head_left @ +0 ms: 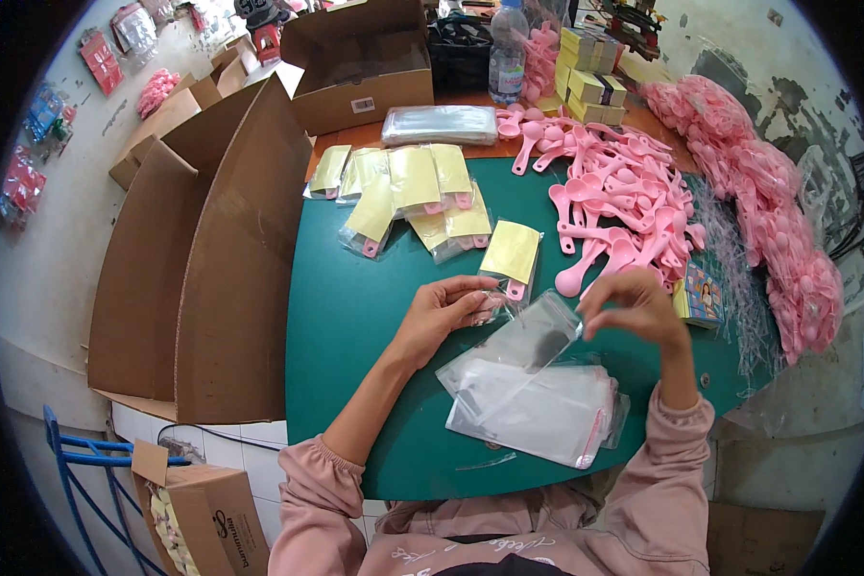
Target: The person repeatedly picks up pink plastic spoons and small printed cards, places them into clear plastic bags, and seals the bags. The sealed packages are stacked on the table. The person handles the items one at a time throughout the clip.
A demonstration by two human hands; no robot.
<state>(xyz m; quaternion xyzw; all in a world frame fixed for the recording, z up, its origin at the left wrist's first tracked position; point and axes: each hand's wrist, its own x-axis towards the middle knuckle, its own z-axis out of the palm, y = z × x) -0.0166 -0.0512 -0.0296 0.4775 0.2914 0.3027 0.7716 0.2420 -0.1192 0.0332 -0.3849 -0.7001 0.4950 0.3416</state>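
Yellow-carded packet (pixel 511 252) is pinched by the left hand (pixel 448 305); right hand (pixel 636 307) curls at clear bags (pixel 528 394), grip unclear; near-left carton (pixel 204 523) bears dark lettering.

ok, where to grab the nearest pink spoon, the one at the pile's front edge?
Probably by the bowl, from the left. It juts out of the pile, with bare green table on that side, while the handle runs back toward other spoons. Clear bags lie close on the near side.
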